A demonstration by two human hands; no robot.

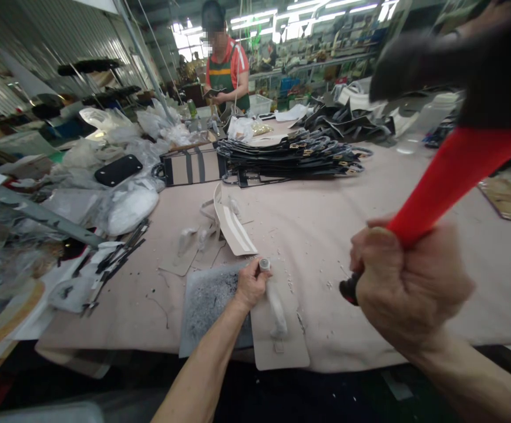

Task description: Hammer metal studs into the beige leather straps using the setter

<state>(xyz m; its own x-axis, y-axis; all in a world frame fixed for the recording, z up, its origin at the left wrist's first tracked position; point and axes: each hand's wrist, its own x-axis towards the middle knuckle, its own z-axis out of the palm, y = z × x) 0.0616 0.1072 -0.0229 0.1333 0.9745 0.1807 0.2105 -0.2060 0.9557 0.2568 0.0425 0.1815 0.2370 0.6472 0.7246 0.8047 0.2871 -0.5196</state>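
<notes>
My right hand (407, 282) is wrapped round the red handle of a hammer (449, 176). The hammer is raised close to the camera, its dark head blurred at the upper right. Low over the table, my left hand (252, 285) grips a short metal punch (264, 264), its round top facing up. Beneath it lies a beige bag panel (277, 352) with a plastic-wrapped handle (276, 308). The punch's lower end is hidden by my fingers. Partly under the panel is a worn, dark-speckled board (214, 302).
More beige panels (233, 226) with wrapped handles lie beyond the board. A stack of black-edged bag pieces (291, 155) sits farther back. Plastic bags (127, 208) and dark strips (121, 258) crowd the left. Across the table stands a person (229, 70) in an apron.
</notes>
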